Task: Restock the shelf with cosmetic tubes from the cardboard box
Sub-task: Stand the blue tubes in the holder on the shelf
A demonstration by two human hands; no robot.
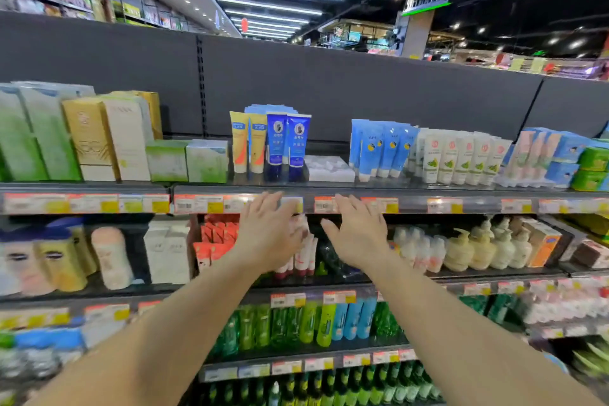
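Both my arms reach forward at the shelf unit. My left hand (270, 234) is spread with straight fingers in front of the second shelf, just below the top shelf's edge (412, 194). My right hand (359, 234) is beside it, fingers also extended, holding nothing. Behind and between the hands stand white and red cosmetic tubes (304, 257) on the second shelf. On the top shelf above stand yellow tubes (247, 145), dark blue tubes (288, 142), a white tray (329, 168), light blue tubes (379, 148) and white tubes (461, 158). No cardboard box is in view.
Boxed products (108, 138) fill the top shelf's left side. Pump bottles (478, 247) stand on the second shelf to the right, orange packets (217, 237) to the left. Green and blue bottles (313, 323) line the lower shelves. Price tags (204, 204) run along each shelf edge.
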